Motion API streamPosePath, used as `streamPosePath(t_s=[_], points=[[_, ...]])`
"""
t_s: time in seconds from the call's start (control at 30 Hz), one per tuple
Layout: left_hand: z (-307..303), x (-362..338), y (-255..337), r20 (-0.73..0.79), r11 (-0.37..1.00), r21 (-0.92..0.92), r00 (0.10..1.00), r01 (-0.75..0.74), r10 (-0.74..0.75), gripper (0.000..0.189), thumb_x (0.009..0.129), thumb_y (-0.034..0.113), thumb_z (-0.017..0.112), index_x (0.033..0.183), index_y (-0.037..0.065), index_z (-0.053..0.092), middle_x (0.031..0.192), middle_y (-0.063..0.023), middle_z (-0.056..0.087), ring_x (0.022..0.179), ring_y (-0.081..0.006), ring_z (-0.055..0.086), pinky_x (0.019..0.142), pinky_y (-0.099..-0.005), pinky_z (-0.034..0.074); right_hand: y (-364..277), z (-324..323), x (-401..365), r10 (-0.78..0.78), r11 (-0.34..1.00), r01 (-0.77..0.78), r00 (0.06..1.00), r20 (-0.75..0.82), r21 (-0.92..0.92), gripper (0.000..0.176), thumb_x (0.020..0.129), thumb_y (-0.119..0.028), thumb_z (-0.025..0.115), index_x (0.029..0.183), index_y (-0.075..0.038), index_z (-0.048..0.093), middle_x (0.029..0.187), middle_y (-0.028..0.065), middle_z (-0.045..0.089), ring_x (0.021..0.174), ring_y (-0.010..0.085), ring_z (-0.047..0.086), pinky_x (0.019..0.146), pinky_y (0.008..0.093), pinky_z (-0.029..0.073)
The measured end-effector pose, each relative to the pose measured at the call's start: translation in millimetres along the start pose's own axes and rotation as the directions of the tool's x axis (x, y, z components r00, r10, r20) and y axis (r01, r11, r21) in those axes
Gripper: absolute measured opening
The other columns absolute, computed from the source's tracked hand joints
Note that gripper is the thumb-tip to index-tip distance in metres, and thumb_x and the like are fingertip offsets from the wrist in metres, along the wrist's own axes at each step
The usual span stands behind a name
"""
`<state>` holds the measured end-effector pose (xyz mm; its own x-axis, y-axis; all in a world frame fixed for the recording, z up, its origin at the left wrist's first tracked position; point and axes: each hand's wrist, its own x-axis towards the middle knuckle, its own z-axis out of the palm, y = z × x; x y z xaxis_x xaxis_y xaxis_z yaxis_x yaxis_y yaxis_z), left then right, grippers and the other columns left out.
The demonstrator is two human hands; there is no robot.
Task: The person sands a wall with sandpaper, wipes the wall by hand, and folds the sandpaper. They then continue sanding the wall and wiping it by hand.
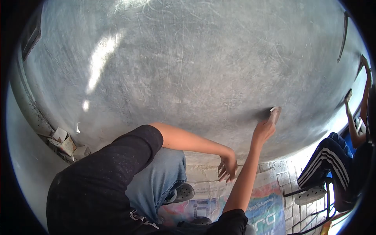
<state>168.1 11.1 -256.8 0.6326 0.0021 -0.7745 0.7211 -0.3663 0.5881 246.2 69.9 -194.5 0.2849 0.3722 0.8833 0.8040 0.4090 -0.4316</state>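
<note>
A grey plastered wall (188, 74) with scratchy, cloudy marks fills most of the head view. My right hand (265, 130) is closed on a small flat piece that looks like folded sandpaper (276, 113), pale at its top edge, and holds it against the lower right of the wall. Its exact kind is hard to make out. Below and to the left, my left hand (228, 166) hangs down with its fingers apart and nothing in it. That forearm crosses above my jeans-covered knee (162, 172).
A printed banner sheet (270, 207) covers part of the paved floor (291, 192). At right, another person in striped trousers (329, 156) sits on a metal-legged seat, hands at the wall. Small broken boxes (64, 143) stand in the left corner.
</note>
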Motion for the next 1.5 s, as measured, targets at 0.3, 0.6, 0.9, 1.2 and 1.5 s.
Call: streamPosePath(t_s=[0.3,0.6,0.9,1.2,1.5], points=[[-8,1,-23,-0.132,0.998,-0.037,0.989,0.057,-0.062,0.05,0.083,0.047,0.052,0.117,0.01,0.052,0.111,-0.0129,0.06,0.098,-0.0294,0.06,0.089,-0.0458,0.041,-12,4,11,0.108,0.977,-0.073,0.98,0.168,-0.198,0.045,0.078,0.008,0.043,0.122,0.014,0.04,0.114,0.0323,0.05,0.091,0.0408,0.058,0.075,0.0411,0.049],[-24,-11,-32,-0.207,0.992,0.061,0.973,0.114,-0.099,0.059,0.081,0.051,0.054,0.124,0.013,0.048,0.118,-0.0107,0.055,0.105,-0.0278,0.056,0.092,-0.048,0.039,-21,11,24,0.246,0.932,-0.177,0.95,0.193,-0.316,0.022,0.081,0.0,0.046,0.095,0.014,0.057,0.088,0.025,0.062,0.079,0.032,0.064,0.069,0.0372,0.053],[-19,-12,-29,-0.136,0.989,0.067,0.984,0.129,-0.119,0.059,0.085,0.048,0.049,0.134,0.016,0.04,0.127,-0.0118,0.05,0.113,-0.0307,0.051,0.097,-0.0499,0.034,-1,28,18,0.004,0.906,0.049,0.992,0.123,-0.42,0.015,0.083,-0.007,0.048,0.086,0.005,0.057,0.082,0.0163,0.06,0.068,0.0308,0.061,0.066,0.0342,0.053],[-18,-2,-38,-0.113,0.979,0.059,0.976,0.193,-0.185,0.057,0.082,0.049,0.055,0.125,0.011,0.047,0.124,-0.0142,0.052,0.112,-0.0331,0.051,0.094,-0.0517,0.036,-2,0,39,0.219,0.936,-0.065,0.876,0.43,-0.346,0.037,0.081,-0.002,0.052,0.11,0.02,0.046,0.096,0.0276,0.059,0.074,0.0294,0.065,0.056,0.0309,0.052],[-18,3,-36,-0.108,0.992,0.027,0.987,0.123,-0.119,0.06,0.082,0.049,0.055,0.126,0.009,0.045,0.124,-0.0136,0.051,0.112,-0.0326,0.05,0.094,-0.0537,0.035,-8,5,25,0.084,0.955,-0.034,0.984,0.16,-0.294,0.021,0.081,0.001,0.046,0.095,0.013,0.055,0.072,0.0234,0.061,0.065,0.035,0.063,0.057,0.0409,0.051]])
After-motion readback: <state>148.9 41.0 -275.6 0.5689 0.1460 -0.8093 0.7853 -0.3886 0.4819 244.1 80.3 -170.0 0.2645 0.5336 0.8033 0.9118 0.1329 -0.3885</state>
